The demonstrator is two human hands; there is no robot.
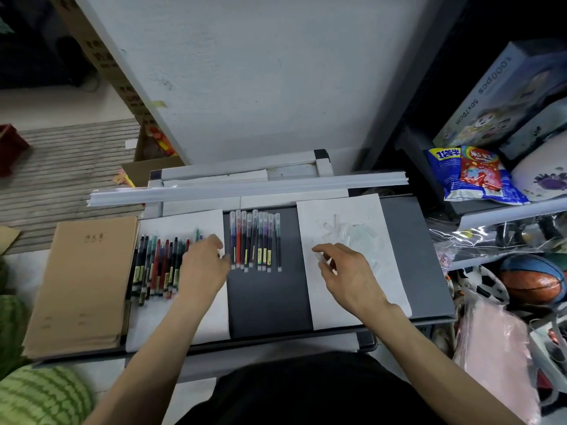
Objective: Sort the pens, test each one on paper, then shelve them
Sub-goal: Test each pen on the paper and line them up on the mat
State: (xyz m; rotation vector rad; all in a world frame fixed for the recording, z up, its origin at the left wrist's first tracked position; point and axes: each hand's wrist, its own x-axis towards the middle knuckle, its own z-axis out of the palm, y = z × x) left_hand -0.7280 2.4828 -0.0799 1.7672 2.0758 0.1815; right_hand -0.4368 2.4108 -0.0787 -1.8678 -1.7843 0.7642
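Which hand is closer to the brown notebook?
Left. The left hand sits over the pens just right of the notebook; the right hand is farther right, over the other paper.

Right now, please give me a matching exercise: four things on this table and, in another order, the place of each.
1 brown notebooks
2 neat row of pens
3 crowded bunch of pens
4 clear caps

A right sheet
B dark mat
C left sheet
D far left, beside the left sheet

Pairs: 1-D, 2-B, 3-C, 4-A
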